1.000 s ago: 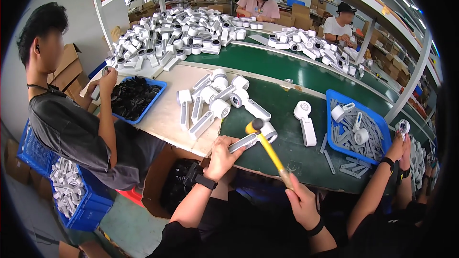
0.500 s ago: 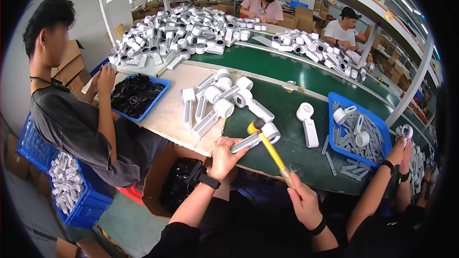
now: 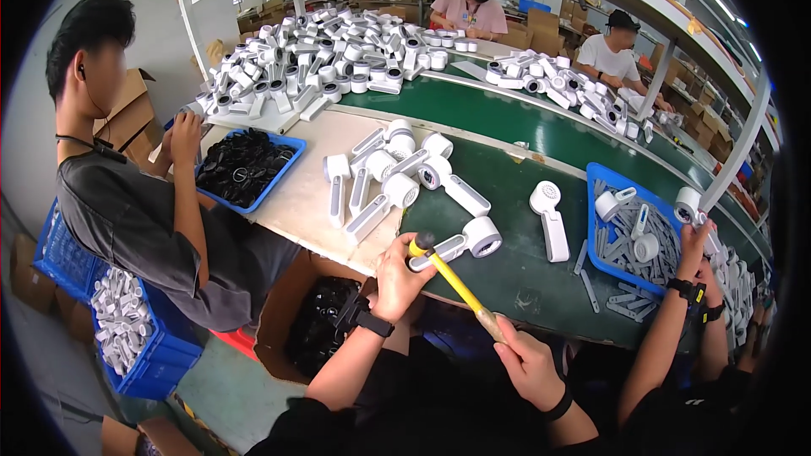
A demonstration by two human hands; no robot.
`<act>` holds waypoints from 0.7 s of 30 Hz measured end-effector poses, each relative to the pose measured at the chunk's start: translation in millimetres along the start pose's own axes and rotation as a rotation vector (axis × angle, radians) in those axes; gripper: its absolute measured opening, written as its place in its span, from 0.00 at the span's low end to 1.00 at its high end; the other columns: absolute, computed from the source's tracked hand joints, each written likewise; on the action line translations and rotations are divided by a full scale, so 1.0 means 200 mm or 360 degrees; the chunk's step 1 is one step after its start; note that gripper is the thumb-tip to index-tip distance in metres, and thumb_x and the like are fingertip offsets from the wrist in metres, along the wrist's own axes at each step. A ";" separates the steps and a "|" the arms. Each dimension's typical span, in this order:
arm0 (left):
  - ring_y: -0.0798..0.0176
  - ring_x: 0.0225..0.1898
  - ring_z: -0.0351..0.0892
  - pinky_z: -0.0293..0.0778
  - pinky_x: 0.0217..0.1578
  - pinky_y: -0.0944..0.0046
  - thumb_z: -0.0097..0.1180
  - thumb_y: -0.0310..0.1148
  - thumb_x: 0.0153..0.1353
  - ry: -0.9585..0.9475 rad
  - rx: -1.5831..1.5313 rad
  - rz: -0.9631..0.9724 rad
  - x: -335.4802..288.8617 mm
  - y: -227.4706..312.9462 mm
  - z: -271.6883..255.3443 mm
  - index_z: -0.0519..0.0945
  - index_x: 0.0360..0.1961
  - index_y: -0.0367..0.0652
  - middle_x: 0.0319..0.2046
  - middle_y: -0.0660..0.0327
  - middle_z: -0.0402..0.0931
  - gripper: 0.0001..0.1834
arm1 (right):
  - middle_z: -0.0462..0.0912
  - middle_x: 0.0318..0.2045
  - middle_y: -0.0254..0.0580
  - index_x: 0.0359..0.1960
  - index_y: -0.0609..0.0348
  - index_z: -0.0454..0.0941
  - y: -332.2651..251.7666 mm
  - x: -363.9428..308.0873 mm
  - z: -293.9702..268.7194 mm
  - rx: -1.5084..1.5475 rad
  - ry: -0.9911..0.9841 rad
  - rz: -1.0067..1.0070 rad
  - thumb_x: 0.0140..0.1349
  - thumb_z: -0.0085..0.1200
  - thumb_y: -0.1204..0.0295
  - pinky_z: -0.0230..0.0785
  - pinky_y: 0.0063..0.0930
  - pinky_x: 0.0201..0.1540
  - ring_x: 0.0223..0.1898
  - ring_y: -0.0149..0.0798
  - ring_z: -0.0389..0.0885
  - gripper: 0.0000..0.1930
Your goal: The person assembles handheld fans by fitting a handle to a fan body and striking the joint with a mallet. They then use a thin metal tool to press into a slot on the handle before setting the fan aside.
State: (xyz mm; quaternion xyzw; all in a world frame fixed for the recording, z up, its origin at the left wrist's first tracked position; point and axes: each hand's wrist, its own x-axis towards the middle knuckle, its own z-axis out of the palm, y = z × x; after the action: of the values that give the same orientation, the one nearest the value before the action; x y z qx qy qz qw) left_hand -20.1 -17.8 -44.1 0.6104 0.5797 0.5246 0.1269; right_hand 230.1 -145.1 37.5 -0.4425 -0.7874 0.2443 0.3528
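Note:
My left hand (image 3: 399,280) is wrapped round the handle of a white handheld device (image 3: 483,237) with a drum-shaped head, lying on the green bench. In my right hand (image 3: 532,367) is a mallet (image 3: 460,287) with a yellow handle, gripped near its lower end. The mallet's black and yellow head is over the handle near my left fingers; whether it touches cannot be told. Beyond my left hand lies a loose cluster of similar white devices (image 3: 404,192). One more device (image 3: 551,224) lies alone to the right, its grilled face up.
A blue tray (image 3: 593,203) of grey strips stands at right, with loose strips (image 3: 590,287) beside it. Another blue tray (image 3: 297,152) holds black parts. A co-worker (image 3: 127,203) sits at left; another's hands (image 3: 694,245) hold a white device at right. Big piles (image 3: 312,59) lie behind.
The mallet head has shifted left and slightly down along the handle, toward my left fingers. My right hand has moved slightly left. At right, the co-worker's device has been raised.

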 end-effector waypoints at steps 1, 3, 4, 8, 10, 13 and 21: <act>0.53 0.33 0.80 0.70 0.44 0.56 0.78 0.39 0.43 0.0000 0.0088 0.0010 0.01 0.01 0.00 0.75 0.54 0.43 0.26 0.61 0.79 0.37 | 0.76 0.27 0.46 0.62 0.64 0.74 0.01 0.01 0.00 0.0002 0.0000 -0.0003 0.63 0.58 0.80 0.70 0.29 0.34 0.26 0.41 0.76 0.24; 0.52 0.33 0.80 0.70 0.45 0.55 0.78 0.40 0.43 -0.0037 -0.0011 -0.0057 0.01 0.00 0.01 0.75 0.55 0.44 0.28 0.60 0.79 0.37 | 0.77 0.26 0.46 0.61 0.64 0.74 0.04 0.02 0.00 -0.0182 -0.0101 0.0002 0.62 0.58 0.80 0.70 0.30 0.34 0.26 0.41 0.76 0.24; 0.52 0.34 0.80 0.70 0.46 0.55 0.78 0.40 0.44 -0.0024 -0.0028 -0.0044 0.00 0.01 0.01 0.75 0.55 0.44 0.29 0.59 0.80 0.36 | 0.77 0.26 0.46 0.61 0.64 0.74 0.03 0.02 0.00 -0.0181 -0.0098 0.0002 0.62 0.58 0.80 0.70 0.30 0.34 0.26 0.41 0.76 0.24; 0.49 0.35 0.80 0.75 0.39 0.52 0.79 0.36 0.43 0.0042 0.0056 0.0072 0.01 0.03 -0.01 0.79 0.51 0.43 0.30 0.55 0.80 0.32 | 0.76 0.27 0.48 0.61 0.63 0.74 0.06 0.00 0.01 -0.0143 -0.0079 0.0005 0.62 0.59 0.78 0.70 0.32 0.33 0.26 0.43 0.76 0.24; 0.49 0.35 0.80 0.75 0.40 0.52 0.78 0.35 0.44 0.0000 0.0062 0.0127 0.00 0.01 -0.02 0.80 0.50 0.44 0.31 0.55 0.80 0.30 | 0.76 0.27 0.48 0.62 0.65 0.73 0.06 -0.02 0.00 -0.0141 -0.0134 0.0013 0.63 0.58 0.79 0.70 0.32 0.34 0.26 0.43 0.77 0.23; 0.51 0.36 0.79 0.74 0.41 0.54 0.75 0.35 0.46 0.0013 0.0069 0.0247 0.02 0.01 -0.01 0.83 0.47 0.46 0.31 0.56 0.81 0.24 | 0.75 0.24 0.47 0.63 0.59 0.74 0.11 -0.02 -0.02 -0.0110 0.0254 -0.0063 0.64 0.58 0.75 0.69 0.38 0.29 0.24 0.48 0.77 0.24; 0.52 0.39 0.77 0.68 0.45 0.53 0.70 0.36 0.51 -0.0114 0.0347 0.0427 0.06 0.08 -0.03 0.85 0.49 0.51 0.32 0.58 0.78 0.21 | 0.74 0.24 0.47 0.63 0.63 0.73 0.13 0.01 -0.07 -0.0218 0.0251 0.0101 0.65 0.57 0.78 0.68 0.31 0.33 0.25 0.42 0.74 0.23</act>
State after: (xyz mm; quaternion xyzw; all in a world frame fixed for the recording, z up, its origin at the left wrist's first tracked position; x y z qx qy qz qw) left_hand -18.8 -16.0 -24.1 0.7108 0.5416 0.4487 0.0095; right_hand 254.1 -130.2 29.2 -0.5080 -0.7577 0.1655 0.3747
